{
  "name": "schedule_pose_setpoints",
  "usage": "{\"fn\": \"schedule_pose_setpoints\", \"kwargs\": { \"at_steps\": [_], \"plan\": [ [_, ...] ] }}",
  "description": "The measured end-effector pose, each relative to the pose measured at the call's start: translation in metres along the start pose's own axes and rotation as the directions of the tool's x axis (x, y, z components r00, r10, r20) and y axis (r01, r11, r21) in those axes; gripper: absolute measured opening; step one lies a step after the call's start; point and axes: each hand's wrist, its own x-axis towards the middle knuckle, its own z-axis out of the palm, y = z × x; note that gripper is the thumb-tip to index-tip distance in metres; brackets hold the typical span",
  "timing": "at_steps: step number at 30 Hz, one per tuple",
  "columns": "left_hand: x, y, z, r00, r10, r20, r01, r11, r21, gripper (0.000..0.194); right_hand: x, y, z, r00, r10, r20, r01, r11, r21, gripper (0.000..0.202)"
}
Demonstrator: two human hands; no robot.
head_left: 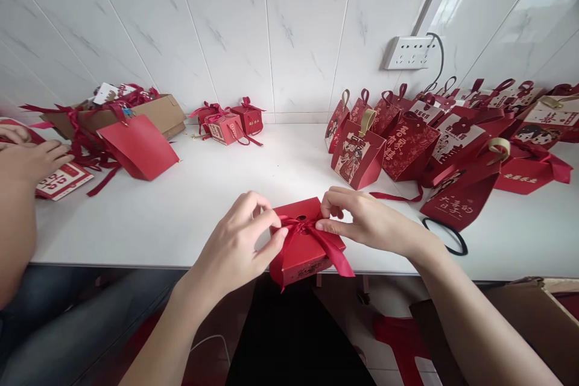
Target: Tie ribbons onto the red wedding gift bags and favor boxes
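A red gift box (301, 254) sits at the front edge of the white table, its near side reaching the edge. Dark red ribbon (337, 256) crosses its top, bunched into a bow or knot over a round hole, with a tail hanging down the right front. My left hand (246, 232) pinches the ribbon between thumb and forefinger on the left of the knot. On the other side, my right hand (350, 217) pinches it just right of the knot. Dark printing shows on the box's front face.
Several finished-looking red boxes (357, 157) with loop handles crowd the right. Three small ribboned boxes (226, 126) stand near the wall. At left are a cardboard box (169, 114) of ribbons, a plain red box (140, 148) and another person's hands (27, 157). A black band (452, 235) lies right.
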Motion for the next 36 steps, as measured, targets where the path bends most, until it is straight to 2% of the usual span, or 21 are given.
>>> {"fn": "schedule_pose_setpoints", "kwargs": {
  "at_steps": [2, 4, 6, 10, 15, 18, 22, 25, 29, 32, 34, 36],
  "plan": [
    [0.0, 0.0, -0.004, 0.999, 0.052, 0.008, -0.051, 0.995, -0.087, 0.012, -0.002, -0.003, -0.003, 0.996, -0.072, -0.047, 0.068, 0.995, -0.075, 0.017],
    [0.0, 0.001, -0.007, 0.997, 0.058, 0.045, -0.049, 0.984, -0.169, 0.01, -0.002, -0.007, -0.005, 0.993, -0.111, -0.041, 0.106, 0.99, -0.094, 0.012],
    [0.0, 0.002, -0.009, 0.995, 0.006, 0.103, 0.014, 0.982, -0.187, 0.01, -0.001, -0.011, -0.006, 0.993, -0.115, -0.011, 0.113, 0.989, -0.091, 0.011],
    [0.0, 0.002, -0.01, 0.966, -0.157, 0.205, 0.183, 0.976, -0.118, 0.014, 0.004, -0.013, -0.006, 0.997, -0.049, 0.059, 0.054, 0.994, -0.098, 0.009],
    [0.0, 0.002, -0.009, 0.923, -0.276, 0.269, 0.316, 0.942, -0.117, 0.022, 0.01, -0.005, -0.008, 0.989, -0.031, 0.142, 0.04, 0.997, -0.065, 0.015],
    [0.001, 0.0, -0.006, 0.918, -0.3, 0.26, 0.346, 0.925, -0.155, 0.025, 0.013, 0.001, -0.008, 0.985, -0.048, 0.163, 0.046, 0.999, 0.018, 0.019],
    [0.003, 0.001, 0.0, 0.911, -0.368, 0.186, 0.395, 0.909, -0.136, 0.026, 0.017, 0.007, -0.007, 0.975, 0.025, 0.222, -0.064, 0.983, 0.17, 0.02],
    [0.002, 0.005, 0.003, 0.891, -0.428, 0.151, 0.442, 0.895, -0.069, 0.033, 0.019, 0.008, -0.006, 0.966, 0.068, 0.251, -0.123, 0.97, 0.21, 0.019],
    [0.0, 0.013, 0.005, 0.86, -0.488, 0.151, 0.489, 0.872, 0.034, 0.037, 0.019, 0.004, -0.003, 0.978, 0.06, 0.201, -0.084, 0.99, 0.114, 0.016],
    [-0.001, 0.017, 0.005, 0.841, -0.527, 0.121, 0.518, 0.849, 0.102, 0.038, 0.015, -0.004, -0.002, 0.995, 0.025, 0.094, -0.02, 0.998, -0.056, 0.017],
    [-0.001, 0.018, 0.005, 0.829, -0.543, 0.131, 0.538, 0.84, 0.076, 0.037, 0.012, -0.008, -0.004, 1.0, 0.021, 0.016, -0.018, 0.989, -0.146, 0.013],
    [-0.002, 0.018, 0.003, 0.82, -0.551, 0.158, 0.56, 0.828, -0.017, 0.034, 0.01, -0.009, -0.006, 0.999, 0.01, -0.036, -0.015, 0.988, -0.151, 0.009]
  ]
}}
